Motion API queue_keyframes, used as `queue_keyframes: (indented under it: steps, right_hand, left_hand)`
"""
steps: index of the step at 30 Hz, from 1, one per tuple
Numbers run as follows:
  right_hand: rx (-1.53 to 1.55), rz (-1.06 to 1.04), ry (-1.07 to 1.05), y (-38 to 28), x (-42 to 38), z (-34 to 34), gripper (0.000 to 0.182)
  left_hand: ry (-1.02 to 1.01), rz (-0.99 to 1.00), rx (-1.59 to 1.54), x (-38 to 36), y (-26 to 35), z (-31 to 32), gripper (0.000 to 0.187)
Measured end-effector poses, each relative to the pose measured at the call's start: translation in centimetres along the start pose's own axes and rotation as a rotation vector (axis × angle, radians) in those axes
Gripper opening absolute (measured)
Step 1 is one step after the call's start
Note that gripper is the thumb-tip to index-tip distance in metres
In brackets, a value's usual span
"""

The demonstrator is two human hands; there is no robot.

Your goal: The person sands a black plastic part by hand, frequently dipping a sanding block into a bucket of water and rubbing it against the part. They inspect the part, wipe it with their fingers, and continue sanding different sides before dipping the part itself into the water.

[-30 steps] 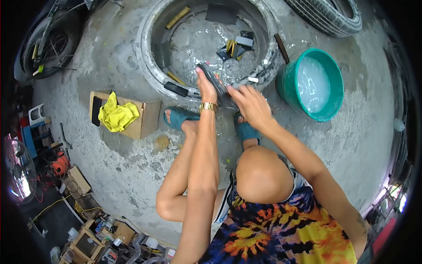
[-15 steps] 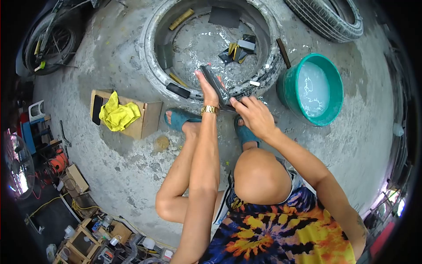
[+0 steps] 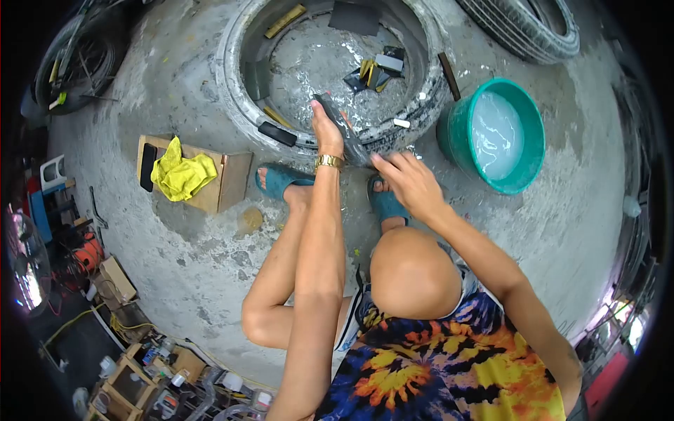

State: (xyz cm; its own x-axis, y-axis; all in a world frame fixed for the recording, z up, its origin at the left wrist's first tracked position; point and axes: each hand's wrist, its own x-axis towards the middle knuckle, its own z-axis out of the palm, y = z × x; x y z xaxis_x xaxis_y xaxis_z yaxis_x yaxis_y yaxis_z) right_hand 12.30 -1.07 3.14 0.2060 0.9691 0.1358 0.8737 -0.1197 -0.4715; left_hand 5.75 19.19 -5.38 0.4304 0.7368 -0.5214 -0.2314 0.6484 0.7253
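Observation:
My left hand (image 3: pixel 327 132) holds a long, dark, flat wet piece (image 3: pixel 342 128) slanted over the near rim of the tire (image 3: pixel 235 98). Its palm and fingers are along the left side of the piece; the thumb side is hard to see. At the lower right end of the piece, my right hand (image 3: pixel 413 184) has its fingers curled inward. Whatever those fingers hold is hidden. Inside the tire lie dark sheets and small yellow-edged blocks (image 3: pixel 368 72). On the near rim sit a black block (image 3: pixel 278 134) and a small white piece (image 3: pixel 401 123).
A green bucket (image 3: pixel 539 137) of cloudy water stands to the right, with a dark bar (image 3: pixel 448 76) by it. At left, a yellow cloth (image 3: pixel 184 174) is draped over a wooden box (image 3: pixel 235 181). Another tire (image 3: pixel 523 35) lies at upper right; tools and cables (image 3: pixel 161 365) fill the lower left.
The whole view has shifted slightly, moving the scene up and left. My right hand stays near the piece's lower end, its fingertips now blurred. My left hand keeps its hold.

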Motion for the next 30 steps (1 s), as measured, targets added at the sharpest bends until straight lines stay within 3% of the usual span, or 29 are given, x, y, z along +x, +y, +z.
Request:
queue_keyframes:
  steps: [1,3,5,11,13,14,17,18,21,28,30]
  right_hand:
    - [-0.009,-0.021,-0.009,0.4,-0.6,-1.1,0.049]
    - [0.094,0.177,-0.078,0.3,-1.5,-3.6,0.05]
    - [0.101,0.166,-0.03,0.6,-0.3,-3.6,0.046]
    - [-0.004,-0.09,-0.044,2.2,4.3,0.6,0.044]
    - [-0.026,-0.165,-0.084,1.9,2.8,0.2,0.045]
    - [-0.02,-0.162,-0.089,2.1,2.6,0.2,0.046]
    - [-0.017,-0.128,-0.082,2.4,3.9,0.8,0.049]
    - [-0.026,-0.114,-0.06,2.1,3.9,0.9,0.048]
    - [-0.065,-0.119,-0.068,1.5,2.1,0.0,0.045]
    - [-0.076,-0.117,0.021,1.0,3.8,0.3,0.038]
    - [-0.043,-0.112,-0.066,0.8,0.9,-0.5,0.034]
  left_hand:
    - [0.036,-0.008,0.072,0.1,0.2,0.2,0.064]
    - [0.083,-0.036,0.141,-0.3,-0.2,0.3,0.063]
    - [0.107,-0.01,0.208,0.1,-0.4,0.2,0.066]
    - [0.135,0.011,0.328,1.0,-0.3,0.4,0.076]
    - [0.059,-0.001,0.467,1.3,-0.4,0.3,0.078]
    - [0.116,0.047,0.608,1.6,-0.6,0.3,0.08]
    - [0.17,0.138,0.585,2.5,-1.4,0.2,0.083]
    - [0.059,-0.047,0.507,1.7,-0.4,0.1,0.083]
    - [0.095,0.054,0.581,2.6,-1.5,0.0,0.082]
    - [0.087,0.028,0.628,1.7,0.0,0.5,0.081]
    - [0.117,-0.013,0.685,3.2,-1.4,0.2,0.081]
